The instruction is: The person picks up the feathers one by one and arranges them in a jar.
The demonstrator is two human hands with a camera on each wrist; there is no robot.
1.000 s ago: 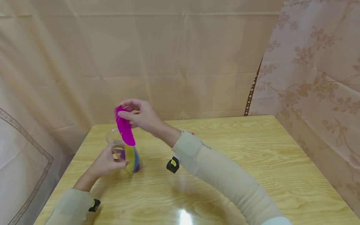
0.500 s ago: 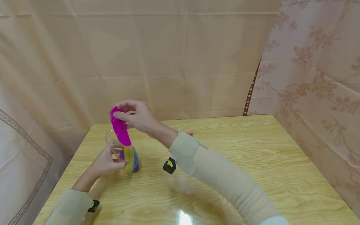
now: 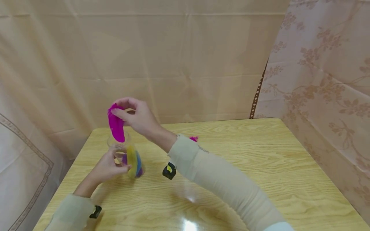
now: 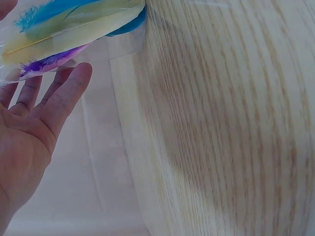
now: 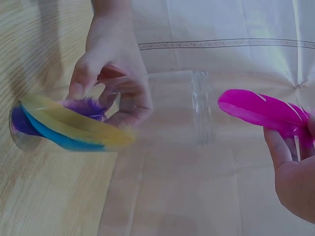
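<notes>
A tall clear jar (image 5: 172,105) stands on the table, with its open mouth up. Inside lie a yellow feather (image 5: 83,123), a blue feather (image 5: 64,137) and purple feathers (image 5: 88,107). My left hand (image 3: 107,166) grips the jar around its side, thumb at the front and fingers behind. Between thumb and fingertips my right hand (image 3: 138,117) pinches a magenta feather (image 3: 116,126) by its upper end. The feather's lower tip hangs at the jar's mouth; in the right wrist view a small gap separates it from the rim. The left wrist view cuts off part of the jar.
A small magenta tuft (image 3: 193,139) lies on the wooden table (image 3: 260,166) behind my right sleeve, which partly hides it. A beige curtain (image 3: 188,64) hangs at the back, and a flowered curtain (image 3: 326,80) at the right.
My right hand has moved left and slightly up with the magenta feather, to over the jar's mouth. More of the magenta tuft shows. My left hand and the jar have stayed nearly still.
</notes>
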